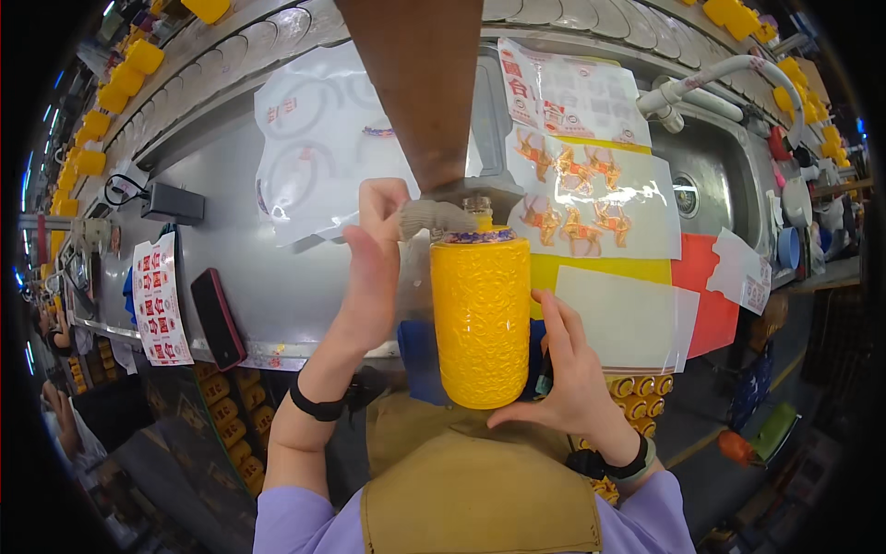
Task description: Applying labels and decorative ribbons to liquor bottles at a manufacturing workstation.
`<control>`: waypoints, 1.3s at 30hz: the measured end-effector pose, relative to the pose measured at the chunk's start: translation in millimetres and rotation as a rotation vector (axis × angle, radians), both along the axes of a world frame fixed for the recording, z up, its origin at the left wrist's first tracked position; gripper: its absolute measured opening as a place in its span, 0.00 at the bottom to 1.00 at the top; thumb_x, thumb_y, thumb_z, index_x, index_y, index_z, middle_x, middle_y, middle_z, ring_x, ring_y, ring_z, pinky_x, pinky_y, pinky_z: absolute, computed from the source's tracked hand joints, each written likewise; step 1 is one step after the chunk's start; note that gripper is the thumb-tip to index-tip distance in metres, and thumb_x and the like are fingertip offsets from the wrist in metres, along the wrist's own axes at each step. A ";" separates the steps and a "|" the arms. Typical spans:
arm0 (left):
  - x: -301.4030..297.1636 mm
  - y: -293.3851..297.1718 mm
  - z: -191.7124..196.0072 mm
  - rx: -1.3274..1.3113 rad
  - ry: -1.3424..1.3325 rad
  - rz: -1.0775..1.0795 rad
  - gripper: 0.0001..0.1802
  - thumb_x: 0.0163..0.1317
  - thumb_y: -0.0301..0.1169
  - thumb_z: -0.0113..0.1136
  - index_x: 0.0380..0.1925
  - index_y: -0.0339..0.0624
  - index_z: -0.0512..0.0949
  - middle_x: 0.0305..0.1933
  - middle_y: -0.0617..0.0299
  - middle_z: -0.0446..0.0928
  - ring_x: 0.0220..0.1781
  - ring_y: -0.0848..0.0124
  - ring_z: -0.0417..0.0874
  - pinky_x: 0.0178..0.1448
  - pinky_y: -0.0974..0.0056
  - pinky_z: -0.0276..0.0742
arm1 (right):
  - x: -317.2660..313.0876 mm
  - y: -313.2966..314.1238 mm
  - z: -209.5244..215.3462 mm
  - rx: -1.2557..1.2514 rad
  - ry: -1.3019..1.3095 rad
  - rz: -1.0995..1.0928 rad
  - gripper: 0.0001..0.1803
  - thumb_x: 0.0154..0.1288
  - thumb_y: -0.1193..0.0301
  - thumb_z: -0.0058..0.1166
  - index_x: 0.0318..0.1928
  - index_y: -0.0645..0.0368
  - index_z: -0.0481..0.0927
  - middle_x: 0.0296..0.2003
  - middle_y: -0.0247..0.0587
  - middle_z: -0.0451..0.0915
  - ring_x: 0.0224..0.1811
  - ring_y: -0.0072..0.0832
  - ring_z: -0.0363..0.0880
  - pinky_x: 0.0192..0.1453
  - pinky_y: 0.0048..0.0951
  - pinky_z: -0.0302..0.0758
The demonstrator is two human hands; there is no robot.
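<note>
A tall yellow embossed ceramic bottle (pixel 480 319) with a blue-patterned band near its neck stands close in front of me. My right hand (pixel 570 374) grips its lower right side. My left hand (pixel 374 268) is raised at the bottle's upper left, its fingers pinching a small grey-white cloth or pad (pixel 434 218) against the bottle's neck. A brown column (pixel 420 83) comes down from above to just over the bottle's mouth.
A grey steel bench (pixel 258 268) carries sheets of red-and-gold decals (pixel 577 198), a white plastic sheet (pixel 318 138), a dark red phone (pixel 218 318) and a black adapter (pixel 173 202). Rows of yellow bottles (pixel 101 102) line a conveyor at the back. A sink (pixel 711 175) lies right.
</note>
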State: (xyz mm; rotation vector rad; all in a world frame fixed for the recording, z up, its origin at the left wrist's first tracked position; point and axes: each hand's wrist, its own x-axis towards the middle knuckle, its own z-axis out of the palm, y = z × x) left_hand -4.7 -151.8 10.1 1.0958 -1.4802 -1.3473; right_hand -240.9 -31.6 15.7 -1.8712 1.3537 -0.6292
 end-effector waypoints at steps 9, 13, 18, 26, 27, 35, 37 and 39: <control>2.7 4.1 -21.1 0.084 0.048 -0.097 0.48 0.68 0.77 0.10 0.51 0.45 0.62 0.48 0.67 0.57 0.52 0.73 0.60 0.63 0.65 0.53 | 18.7 8.4 -2.7 -0.286 0.254 -0.015 0.49 0.44 0.81 0.63 0.73 0.74 0.65 0.70 0.72 0.68 0.44 0.45 0.82 0.49 0.37 0.80; 0.1 1.6 -21.2 0.102 0.070 -0.115 0.50 0.68 0.77 0.07 0.52 0.43 0.65 0.48 0.67 0.57 0.52 0.72 0.61 0.63 0.66 0.54 | 18.6 7.6 1.0 -0.395 0.200 -0.026 0.46 0.43 0.83 0.59 0.70 0.75 0.68 0.68 0.74 0.69 0.33 0.40 0.79 0.41 0.33 0.79; -0.2 2.9 -22.5 0.114 0.114 -0.104 0.51 0.70 0.75 0.07 0.52 0.42 0.68 0.48 0.66 0.57 0.53 0.71 0.61 0.62 0.66 0.54 | 22.9 5.5 3.6 -0.246 0.258 -0.065 0.48 0.44 0.82 0.60 0.71 0.79 0.65 0.70 0.72 0.68 0.35 0.40 0.78 0.43 0.34 0.78; 1.5 1.1 -21.8 0.059 0.101 -0.153 0.56 0.74 0.70 0.08 0.58 0.30 0.73 0.49 0.63 0.56 0.52 0.69 0.59 0.65 0.66 0.55 | 26.0 4.2 3.3 -0.152 0.199 -0.104 0.42 0.48 0.82 0.57 0.69 0.75 0.70 0.71 0.72 0.67 0.33 0.35 0.75 0.42 0.33 0.76; 0.6 1.4 -21.8 0.073 0.093 -0.121 0.51 0.72 0.72 0.09 0.54 0.38 0.69 0.48 0.65 0.57 0.51 0.70 0.59 0.63 0.66 0.54 | 25.6 5.0 3.7 -0.204 0.185 -0.100 0.41 0.48 0.82 0.57 0.69 0.74 0.72 0.71 0.72 0.67 0.32 0.34 0.74 0.41 0.32 0.76; -1.0 2.7 -24.9 -0.036 0.078 -0.133 0.51 0.78 0.65 0.10 0.54 0.33 0.77 0.50 0.63 0.56 0.55 0.69 0.61 0.67 0.66 0.55 | 29.8 0.7 6.4 -0.317 0.177 -0.168 0.47 0.44 0.83 0.57 0.71 0.79 0.65 0.70 0.74 0.68 0.35 0.39 0.78 0.44 0.33 0.77; -2.0 3.4 -27.5 0.145 0.206 -0.035 0.50 0.79 0.64 0.11 0.52 0.35 0.80 0.50 0.63 0.57 0.53 0.69 0.60 0.65 0.66 0.56 | 29.3 1.7 7.4 -0.329 0.269 -0.074 0.47 0.44 0.83 0.57 0.71 0.80 0.64 0.69 0.75 0.69 0.35 0.39 0.78 0.43 0.33 0.77; -1.7 3.6 -28.7 0.013 0.076 -0.107 0.51 0.78 0.65 0.12 0.52 0.35 0.79 0.50 0.63 0.56 0.52 0.69 0.59 0.63 0.66 0.57 | 27.5 5.0 9.7 -0.361 0.331 0.004 0.47 0.43 0.83 0.57 0.71 0.81 0.64 0.67 0.76 0.70 0.34 0.39 0.77 0.43 0.33 0.76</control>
